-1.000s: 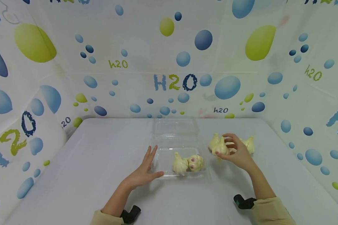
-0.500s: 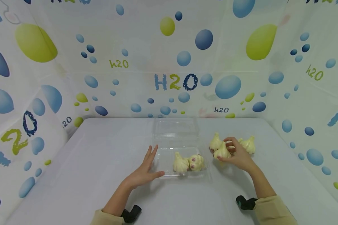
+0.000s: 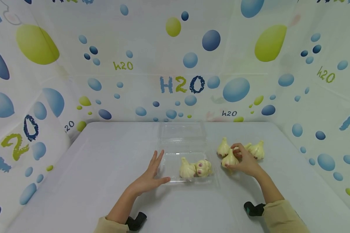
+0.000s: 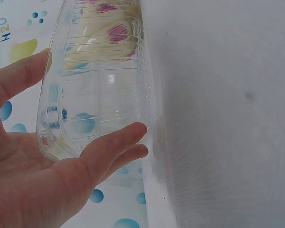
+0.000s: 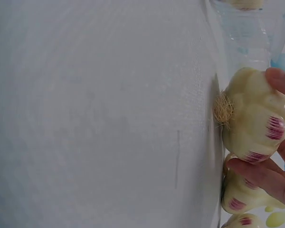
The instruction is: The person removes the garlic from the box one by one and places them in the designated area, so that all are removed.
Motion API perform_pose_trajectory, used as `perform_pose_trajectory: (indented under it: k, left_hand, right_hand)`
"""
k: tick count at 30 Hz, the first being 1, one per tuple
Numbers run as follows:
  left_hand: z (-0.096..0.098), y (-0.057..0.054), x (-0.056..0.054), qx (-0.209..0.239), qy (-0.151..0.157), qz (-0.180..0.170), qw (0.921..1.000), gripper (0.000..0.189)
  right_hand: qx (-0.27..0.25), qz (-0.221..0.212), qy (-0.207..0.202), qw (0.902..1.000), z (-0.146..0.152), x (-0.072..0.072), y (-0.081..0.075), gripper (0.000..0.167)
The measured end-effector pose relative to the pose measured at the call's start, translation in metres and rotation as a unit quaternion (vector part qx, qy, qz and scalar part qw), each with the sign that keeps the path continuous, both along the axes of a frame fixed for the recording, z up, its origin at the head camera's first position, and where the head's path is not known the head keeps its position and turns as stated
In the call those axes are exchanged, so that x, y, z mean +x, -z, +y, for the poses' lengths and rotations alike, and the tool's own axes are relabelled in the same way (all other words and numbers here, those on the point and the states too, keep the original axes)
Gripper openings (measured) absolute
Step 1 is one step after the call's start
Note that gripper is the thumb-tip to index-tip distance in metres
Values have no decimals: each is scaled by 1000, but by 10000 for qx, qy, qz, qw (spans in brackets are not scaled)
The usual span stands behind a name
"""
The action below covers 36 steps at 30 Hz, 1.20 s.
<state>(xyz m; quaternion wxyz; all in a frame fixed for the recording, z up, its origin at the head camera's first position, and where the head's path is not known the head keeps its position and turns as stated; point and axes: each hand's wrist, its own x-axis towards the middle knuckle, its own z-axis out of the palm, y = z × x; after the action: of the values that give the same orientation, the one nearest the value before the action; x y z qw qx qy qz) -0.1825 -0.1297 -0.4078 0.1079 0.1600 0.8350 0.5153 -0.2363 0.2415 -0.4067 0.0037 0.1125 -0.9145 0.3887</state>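
My right hand (image 3: 246,161) pinches a garlic bulb (image 3: 229,160) between thumb and fingers, neck upward. In the right wrist view the held bulb (image 5: 254,118) shows purple streaks and a tuft of dry roots close to the white tabletop. Just behind it stands another garlic bulb (image 3: 223,148). A clear plastic clamshell box (image 3: 169,166) lies with its lid (image 3: 182,132) folded back, two garlic bulbs (image 3: 187,169) in its right half. My left hand (image 3: 147,182) spreads around the box's near left corner, thumb at the front, fingers straight along the side (image 4: 47,109).
More garlic bulbs (image 3: 256,150) sit beyond my right hand, partly covered by it. Black wrist-worn devices (image 3: 136,221) stick out by both sleeves. A patterned curtain (image 3: 128,38) rises behind the white table (image 3: 105,155) and along both sides.
My right hand has moved slightly toward me with the garlic bulb, which now stands more apart from the one behind it. My left hand has stayed at the box.
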Motion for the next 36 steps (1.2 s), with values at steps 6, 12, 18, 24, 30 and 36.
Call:
perform_pose_trajectory:
  k: [6, 12, 18, 24, 30, 36]
  left_hand:
    - [0, 1, 0, 14, -33, -11, 10000, 92]
    - [1, 3, -1, -22, -32, 3, 10000, 93]
    - [1, 1, 0, -48, -21, 1, 10000, 91]
    - [2, 1, 0, -41, -6, -18, 10000, 91]
    - [1, 1, 0, -74, -52, -27, 10000, 91]
    - [1, -2, 1, -83, -47, -30, 9999, 91]
  right_hand:
    - [36, 72, -30, 10000, 0, 0, 0, 68]
    - [24, 4, -14, 10000, 0, 3, -1, 69]
    - [-15, 44, 33, 10000, -1, 5, -4, 70]
    - [-29, 23, 134, 9999, -1, 6, -5, 73]
    - [-101, 181, 174, 9996, 2, 7, -5, 71]
    - [-307, 344, 218, 9987, 2, 10, -10, 68]
